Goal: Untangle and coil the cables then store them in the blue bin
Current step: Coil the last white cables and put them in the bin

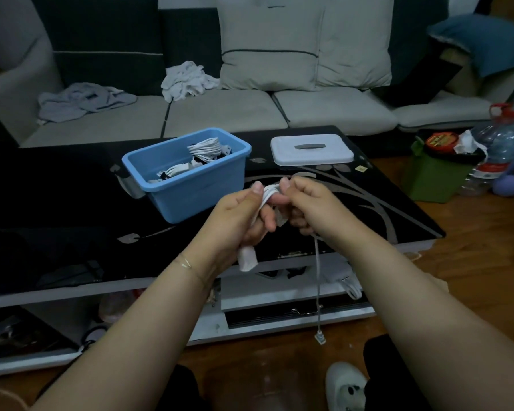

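Both hands meet in front of me, over the front part of the black glass table. My left hand grips a partly wound white cable, with a white plug end sticking out below the palm. My right hand pinches the same cable near the loops. A loose grey strand hangs from my right hand down past the table edge to a small connector near the floor. The blue bin stands just behind my left hand and holds several coiled white cables.
The bin's white lid lies on the table to the right of the bin. A grey sofa with cushions and crumpled cloths runs behind the table. At the right stand a green box and a water bottle on the wooden floor.
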Demonstrator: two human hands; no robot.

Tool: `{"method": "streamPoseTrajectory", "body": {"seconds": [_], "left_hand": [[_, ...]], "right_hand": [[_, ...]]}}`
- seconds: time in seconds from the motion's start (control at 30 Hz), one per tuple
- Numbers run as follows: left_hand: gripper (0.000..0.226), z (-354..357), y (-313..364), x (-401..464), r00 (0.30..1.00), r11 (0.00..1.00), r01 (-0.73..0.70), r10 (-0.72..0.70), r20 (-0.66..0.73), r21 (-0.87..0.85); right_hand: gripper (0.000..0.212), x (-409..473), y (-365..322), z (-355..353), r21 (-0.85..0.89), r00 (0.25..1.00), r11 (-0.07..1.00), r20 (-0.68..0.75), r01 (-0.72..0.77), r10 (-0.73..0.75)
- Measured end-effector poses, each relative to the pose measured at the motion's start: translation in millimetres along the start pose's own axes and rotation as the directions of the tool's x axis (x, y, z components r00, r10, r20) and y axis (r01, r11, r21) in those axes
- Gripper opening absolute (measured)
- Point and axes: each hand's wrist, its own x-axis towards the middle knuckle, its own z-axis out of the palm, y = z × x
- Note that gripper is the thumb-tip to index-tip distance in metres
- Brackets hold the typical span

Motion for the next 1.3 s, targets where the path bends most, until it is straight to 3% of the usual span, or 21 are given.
{"method": "streamPoseTrajectory", "body": {"seconds": [0.07, 0.23, 0.33, 0.47, 0.6, 0.73, 0.8, 0.87, 0.93, 1.0, 1.14, 1.3], "left_hand": [[0.047, -1, 3, 0, 1.0, 0.992, -0.024, 0.022, -0.015, -0.123], [0.037, -10, 12, 2, 0.996, 0.931, -0.043, 0.011, -0.089, -0.363], [0.034, -14, 13, 1, 0.994, 0.922, -0.042, -0.001, -0.11, -0.385], [0.032, -17, 10, 3, 0.993, 0.923, -0.067, 0.023, -0.12, -0.38], [0.035, -20, 6, 7, 0.989, 0.948, -0.077, 0.034, -0.143, -0.307], [0.032, -17, 0, 9, 0.985, 0.994, -0.096, 0.089, -0.149, -0.042], [0.027, -11, -2, 7, 0.986, 0.992, -0.091, 0.102, -0.129, 0.09], [0.024, -8, -3, 4, 0.988, 0.943, -0.075, 0.115, -0.105, 0.323], [0.036, -10, -6, 2, 0.987, 0.772, -0.065, 0.143, -0.073, 0.633], [0.053, -13, -6, 0, 0.992, 0.657, -0.065, 0.122, -0.022, 0.751], [0.043, -11, -1, -2, 0.996, 0.745, -0.069, 0.016, 0.085, 0.664], [0.039, -6, 3, 0, 0.994, 0.943, 0.024, -0.058, 0.095, 0.332]], "right_hand": [[0.03, 1, 7, 10, -0.011, 1.0, 1.0, -0.008, -0.027, 0.027], [0.022, 0, 24, 27, -0.419, 0.996, 0.906, 0.077, 0.063, -0.034], [0.02, -9, 20, 36, -0.552, 0.977, 0.819, 0.208, 0.155, -0.045], [0.031, -13, 18, 34, -0.647, 0.969, 0.738, 0.244, 0.192, -0.038], [0.032, -13, 13, 31, -0.66, 0.964, 0.724, 0.264, 0.202, -0.028], [0.012, -15, 8, 26, -0.71, 0.971, 0.667, 0.222, 0.226, -0.092], [0.019, -13, 7, 24, -0.744, 0.974, 0.632, 0.202, 0.219, -0.099], [0.025, -11, 5, 20, -0.69, 0.978, 0.696, 0.188, 0.2, -0.094], [0.028, -10, 3, 16, -0.544, 0.978, 0.819, 0.186, 0.181, -0.093], [0.03, -11, -4, 8, -0.364, 0.982, 0.923, 0.176, 0.126, -0.065], [0.026, -12, -14, -8, -0.218, 0.986, 0.971, 0.154, 0.094, -0.061], [0.02, -9, -14, -14, -0.14, 0.989, 0.98, 0.041, 0.143, -0.139]]}}
